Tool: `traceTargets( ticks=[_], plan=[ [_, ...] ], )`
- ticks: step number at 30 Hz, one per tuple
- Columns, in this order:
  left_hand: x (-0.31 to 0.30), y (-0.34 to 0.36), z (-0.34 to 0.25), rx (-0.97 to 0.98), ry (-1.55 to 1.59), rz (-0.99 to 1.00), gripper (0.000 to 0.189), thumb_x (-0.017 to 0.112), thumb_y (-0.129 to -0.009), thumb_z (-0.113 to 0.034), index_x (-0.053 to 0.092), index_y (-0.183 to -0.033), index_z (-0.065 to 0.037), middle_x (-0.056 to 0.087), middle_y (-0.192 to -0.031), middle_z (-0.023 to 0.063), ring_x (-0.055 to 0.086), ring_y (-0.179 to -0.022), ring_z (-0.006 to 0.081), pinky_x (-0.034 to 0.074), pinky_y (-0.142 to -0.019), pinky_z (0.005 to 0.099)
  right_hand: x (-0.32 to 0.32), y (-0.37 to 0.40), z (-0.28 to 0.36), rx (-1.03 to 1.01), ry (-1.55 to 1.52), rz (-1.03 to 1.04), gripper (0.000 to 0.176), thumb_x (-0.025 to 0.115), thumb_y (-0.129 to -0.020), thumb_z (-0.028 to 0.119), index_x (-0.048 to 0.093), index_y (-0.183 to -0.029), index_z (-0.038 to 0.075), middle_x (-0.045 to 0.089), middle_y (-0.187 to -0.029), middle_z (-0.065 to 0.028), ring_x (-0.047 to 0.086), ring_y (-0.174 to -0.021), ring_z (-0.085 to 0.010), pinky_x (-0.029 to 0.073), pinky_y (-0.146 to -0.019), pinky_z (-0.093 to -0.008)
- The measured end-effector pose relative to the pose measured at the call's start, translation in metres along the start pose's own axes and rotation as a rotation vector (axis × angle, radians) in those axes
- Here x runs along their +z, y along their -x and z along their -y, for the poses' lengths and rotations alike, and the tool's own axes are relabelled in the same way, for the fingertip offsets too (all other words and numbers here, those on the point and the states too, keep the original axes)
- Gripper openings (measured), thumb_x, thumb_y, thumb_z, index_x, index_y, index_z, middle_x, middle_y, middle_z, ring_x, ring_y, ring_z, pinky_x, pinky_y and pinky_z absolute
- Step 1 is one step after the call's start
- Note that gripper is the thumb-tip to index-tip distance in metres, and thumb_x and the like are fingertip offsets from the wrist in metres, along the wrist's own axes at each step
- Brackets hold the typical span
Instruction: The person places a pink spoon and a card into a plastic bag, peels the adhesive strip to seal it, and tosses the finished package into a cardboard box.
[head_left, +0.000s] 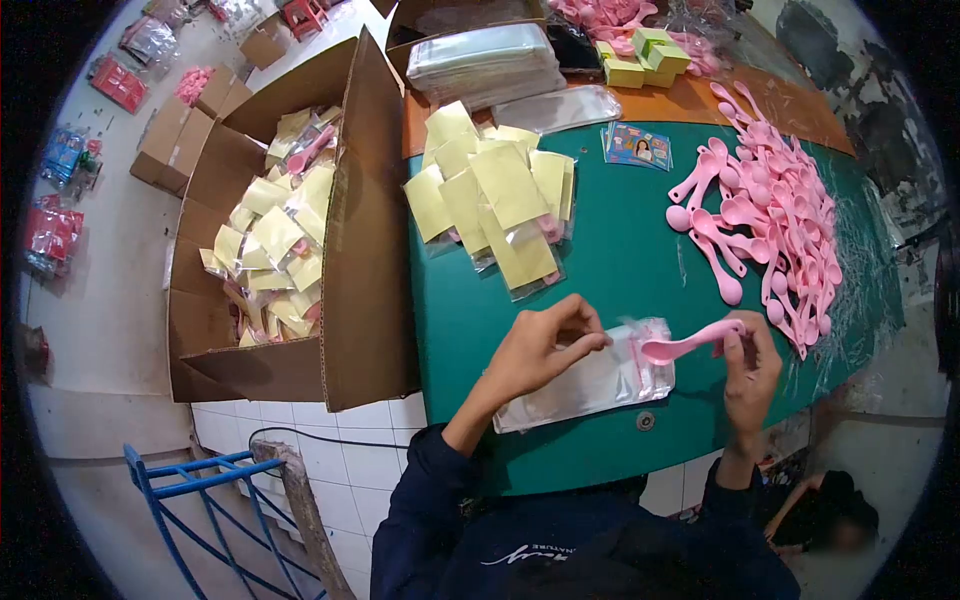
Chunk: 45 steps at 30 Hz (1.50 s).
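Observation:
My right hand [752, 375] grips a pink plastic spoon [690, 342] by its handle end, the bowl pointing left over the top end of a stack of clear plastic bags [580, 392]. Left of the spoon bowl, my left hand [548, 345] has thumb and forefinger pinched together above the same stack. Whether bag film is caught between those fingertips is too fine to tell. Beyond the left hand lies a pile of bagged yellow cards [500, 190], with bits of pink under them. A large heap of pink spoons [765, 215] spreads at the right.
An open cardboard box [370, 240] full of similar packets stands left of the green table [620, 240]. Printed cards [640, 146], more clear bags [485, 65] and yellow-green blocks [650, 58] lie at the back. A blue metal frame [200, 465] stands lower left; a person [830, 510] is lower right.

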<state>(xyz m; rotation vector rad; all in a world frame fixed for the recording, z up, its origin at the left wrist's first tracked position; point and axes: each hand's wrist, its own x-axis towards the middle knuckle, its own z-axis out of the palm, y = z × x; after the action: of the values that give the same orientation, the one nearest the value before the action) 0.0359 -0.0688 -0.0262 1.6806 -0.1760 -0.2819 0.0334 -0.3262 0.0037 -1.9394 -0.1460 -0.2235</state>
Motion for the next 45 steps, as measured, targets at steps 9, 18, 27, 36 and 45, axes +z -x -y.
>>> traceTargets(
  ticks=[9, 18, 27, 36, 45],
  plan=[
    [-0.008, 0.007, -0.009, -0.082, 0.311, 0.047, 0.024, 0.065, -0.082, -0.01, 0.053, -0.101, -0.001, 0.068, -0.082, 0.009, 0.063, -0.076, 0.01, 0.05, -0.068, 0.0241, 0.034, -0.016, 0.02, -0.103, -0.168, -0.143, 0.022, 0.053, -0.087, -0.002, 0.05, -0.108, -0.003, 0.054, -0.089, -0.0081, 0.059, -0.071, -0.0133, 0.052, -0.063, -0.0251],
    [-0.002, 0.006, -0.004, -0.118, 0.463, 0.006, 0.031, 0.062, -0.083, -0.005, 0.051, -0.112, 0.001, 0.065, -0.096, 0.0123, 0.063, -0.087, 0.0142, 0.051, -0.074, 0.0262, 0.044, -0.013, 0.032, -0.113, -0.219, 0.067, 0.024, 0.058, -0.084, 0.0, 0.051, -0.106, -0.002, 0.056, -0.087, -0.0076, 0.061, -0.078, -0.0141, 0.052, -0.067, -0.0263],
    [-0.005, 0.008, 0.002, -0.133, 0.341, 0.144, 0.033, 0.045, -0.095, -0.026, 0.057, -0.107, 0.003, 0.064, -0.096, 0.0114, 0.059, -0.094, 0.015, 0.047, -0.082, 0.0275, 0.048, -0.029, 0.032, -0.167, -0.149, 0.203, 0.027, 0.063, -0.08, 0.001, 0.051, -0.105, -0.001, 0.06, -0.088, -0.0091, 0.061, -0.079, -0.0132, 0.05, -0.072, -0.0269],
    [-0.014, 0.017, -0.014, 0.085, 0.496, -0.087, 0.035, 0.04, -0.097, -0.025, 0.059, -0.097, 0.004, 0.065, -0.085, 0.0097, 0.063, -0.079, 0.015, 0.05, -0.07, 0.0262, 0.063, -0.109, 0.04, -0.294, -0.22, 0.821, 0.026, 0.061, -0.082, 0.026, 0.06, -0.093, 0.003, 0.059, -0.095, -0.0125, 0.057, -0.091, -0.0256, 0.045, -0.078, -0.0341],
    [-0.023, 0.03, -0.01, 0.447, 0.488, -0.047, 0.036, 0.038, -0.097, -0.028, 0.056, -0.084, 0.001, 0.065, -0.075, 0.011, 0.065, -0.068, 0.0151, 0.047, -0.053, 0.0232, 0.067, -0.284, -0.125, -0.269, 0.472, 0.391, 0.047, 0.076, -0.059, 0.018, 0.059, -0.101, 0.003, 0.055, -0.09, -0.0149, 0.055, -0.085, -0.0293, 0.044, -0.077, -0.037]
  ],
)
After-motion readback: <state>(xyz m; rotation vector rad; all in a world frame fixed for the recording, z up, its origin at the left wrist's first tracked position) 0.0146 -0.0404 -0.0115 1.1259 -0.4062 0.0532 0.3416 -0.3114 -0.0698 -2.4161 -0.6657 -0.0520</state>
